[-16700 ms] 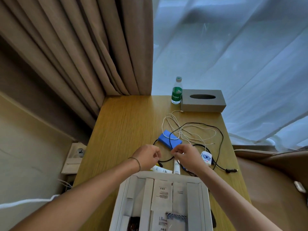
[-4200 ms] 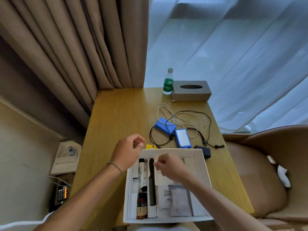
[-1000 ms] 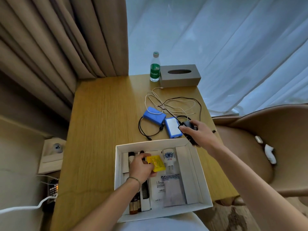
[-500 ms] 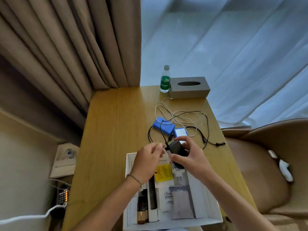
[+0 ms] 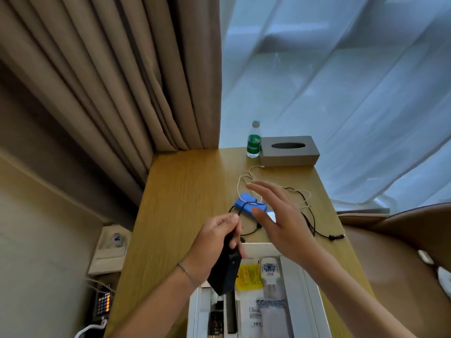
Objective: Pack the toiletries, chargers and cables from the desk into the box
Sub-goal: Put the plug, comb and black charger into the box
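My left hand (image 5: 214,242) grips a black charger brick (image 5: 225,272) above the left part of the white box (image 5: 314,296); its black cable (image 5: 314,228) trails back over the desk. My right hand (image 5: 280,215) hovers open, fingers spread, above the blue power bank (image 5: 245,203) and a second blue-and-white device (image 5: 271,215), which it mostly hides. A white cable (image 5: 246,179) lies looped beyond. In the box lie a yellow sachet (image 5: 249,276), a white plug charger (image 5: 269,270), a black comb (image 5: 230,313), small bottles and packets.
A green-labelled water bottle (image 5: 253,140) and a grey tissue box (image 5: 289,151) stand at the desk's far edge. Brown curtains hang at the left, sheer ones at the right. A tan chair (image 5: 402,252) stands to the right; a wall socket (image 5: 114,240) sits low left.
The black charger brick passed from my right hand to my left. My right hand let go, opened and moved forward over the blue devices.
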The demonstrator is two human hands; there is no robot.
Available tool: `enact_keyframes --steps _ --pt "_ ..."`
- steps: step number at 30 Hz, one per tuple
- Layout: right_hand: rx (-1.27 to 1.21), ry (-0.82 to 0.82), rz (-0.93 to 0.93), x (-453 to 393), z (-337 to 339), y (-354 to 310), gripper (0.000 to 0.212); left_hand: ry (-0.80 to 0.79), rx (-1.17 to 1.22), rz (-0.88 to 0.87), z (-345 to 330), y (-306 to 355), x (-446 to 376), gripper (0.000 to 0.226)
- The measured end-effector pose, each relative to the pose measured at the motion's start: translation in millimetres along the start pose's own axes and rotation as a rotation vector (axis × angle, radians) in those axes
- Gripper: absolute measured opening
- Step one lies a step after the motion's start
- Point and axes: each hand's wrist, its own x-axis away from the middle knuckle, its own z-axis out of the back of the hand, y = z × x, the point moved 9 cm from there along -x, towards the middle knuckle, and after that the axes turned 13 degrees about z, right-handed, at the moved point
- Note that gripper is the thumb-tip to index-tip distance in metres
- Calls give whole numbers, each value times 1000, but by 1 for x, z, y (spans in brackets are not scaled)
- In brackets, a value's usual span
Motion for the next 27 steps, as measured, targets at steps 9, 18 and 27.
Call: enact_keyframes --steps 9,18,27 --pt "-338 -58 -168 -1 -56 7 30 86 489 -160 35 45 15 36" --pt "-235 -279 -221 30 -103 -15 27 165 422 -277 26 66 10 21" --pt "-139 -289 -70 26 -71 -43 29 316 -90 -358 38 62 3 38"
